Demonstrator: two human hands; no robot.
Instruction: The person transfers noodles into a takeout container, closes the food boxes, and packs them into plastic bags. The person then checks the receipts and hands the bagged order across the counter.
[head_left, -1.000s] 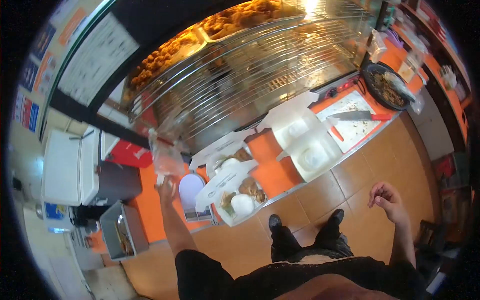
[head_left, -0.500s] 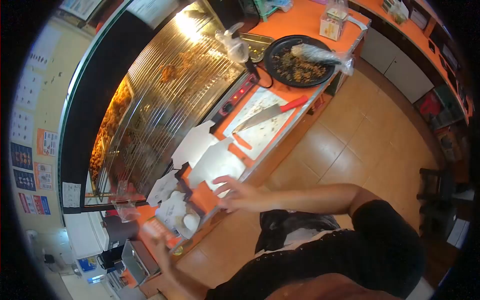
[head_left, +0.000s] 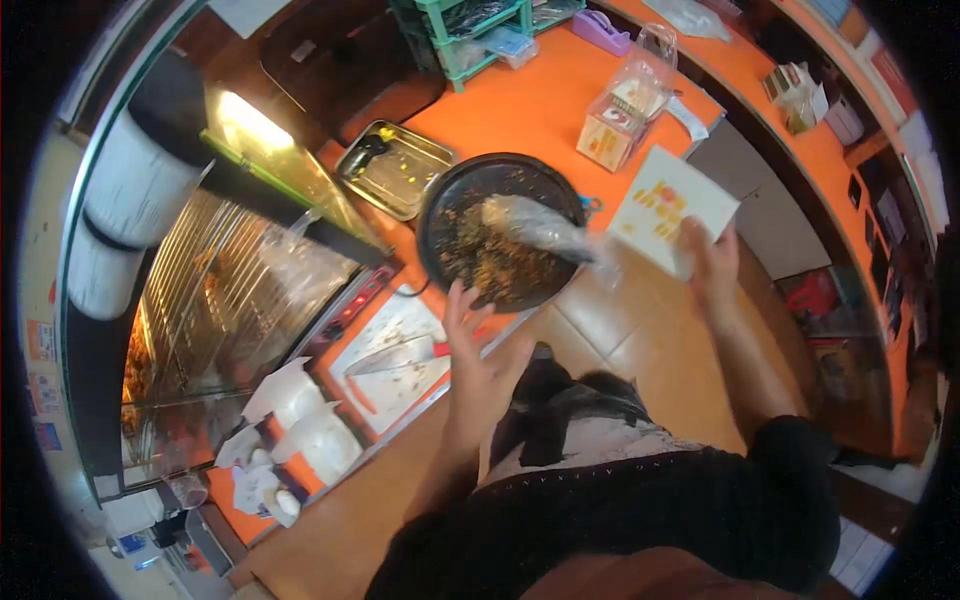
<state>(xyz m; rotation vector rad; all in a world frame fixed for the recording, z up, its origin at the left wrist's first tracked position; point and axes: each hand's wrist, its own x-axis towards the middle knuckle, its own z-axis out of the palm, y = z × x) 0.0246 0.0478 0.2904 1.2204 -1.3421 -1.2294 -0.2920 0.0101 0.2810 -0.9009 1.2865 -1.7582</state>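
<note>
My right hand (head_left: 712, 268) grips the edge of a flat white piece of paper or card (head_left: 650, 205) with yellow and red print, held up over the counter's edge. Whether it is a bag or a folded box I cannot tell. My left hand (head_left: 478, 345) holds nothing, fingers apart, in front of a round black pan (head_left: 468, 182). Dark crumbly food lies in that pan with a clear plastic bag (head_left: 545, 228) across it. Near my left hand a knife (head_left: 395, 357) with a red handle rests on a white cutting board (head_left: 385, 322).
Opened white boxes (head_left: 318, 440) stand on the orange counter (head_left: 510, 110) at lower left. Beside it is a heated display case (head_left: 190, 290) with wire racks. A metal tray (head_left: 420, 150), boxes in plastic (head_left: 612, 130), a purple tape dispenser (head_left: 600, 33) and a green rack (head_left: 462, 70) are farther back.
The view has swung right along the counter. Both hands have left the open white boxes. My right hand now holds the printed white piece, and my left is by the pan.
</note>
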